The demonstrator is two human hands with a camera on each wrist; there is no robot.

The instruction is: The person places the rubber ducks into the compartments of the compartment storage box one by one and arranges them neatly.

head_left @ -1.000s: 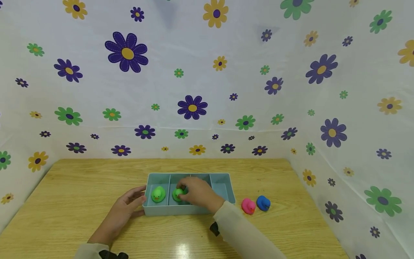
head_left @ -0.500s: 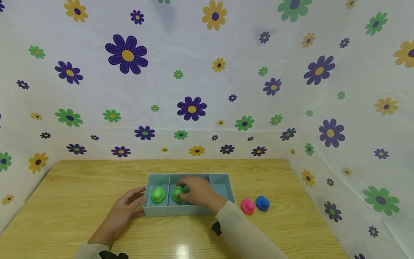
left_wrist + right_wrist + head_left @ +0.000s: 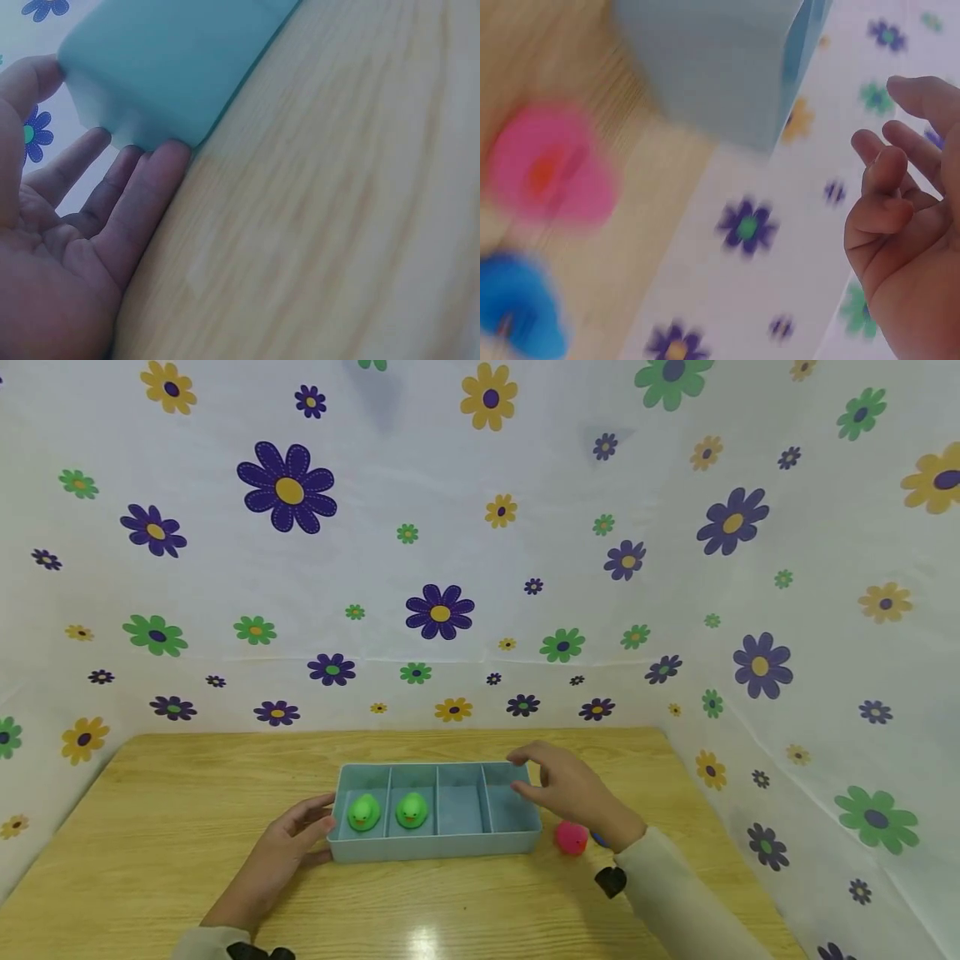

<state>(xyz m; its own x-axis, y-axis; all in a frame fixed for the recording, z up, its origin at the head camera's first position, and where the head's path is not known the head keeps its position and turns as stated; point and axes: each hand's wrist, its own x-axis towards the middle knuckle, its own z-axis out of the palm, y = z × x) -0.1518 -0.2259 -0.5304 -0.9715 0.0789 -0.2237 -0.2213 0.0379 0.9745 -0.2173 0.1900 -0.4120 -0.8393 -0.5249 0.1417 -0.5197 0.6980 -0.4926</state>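
Observation:
A pale blue-grey tray (image 3: 435, 845) with several compartments in a row lies on the table. One green rubber duck (image 3: 363, 812) sits in its leftmost compartment, another green rubber duck (image 3: 412, 811) in the one beside it. Against the tray's left end rests my left hand (image 3: 288, 843); the left wrist view shows its fingertips touching the end wall and the thumb at the upper edge. My right hand (image 3: 573, 789) is raised near the tray's right end, fingers apart, holding nothing. Below it are a pink rubber duck (image 3: 572, 838) and a blue rubber duck (image 3: 521, 306), mostly hidden in the head view.
The wooden table (image 3: 225, 793) extends around the tray on all sides. A white cloth (image 3: 450, 468) printed with flowers hangs behind the table and along its right side.
My right hand has let go of the green duck in the second compartment and moved right, past the tray's right end, now partly covering the blue duck. The left hand stays put.

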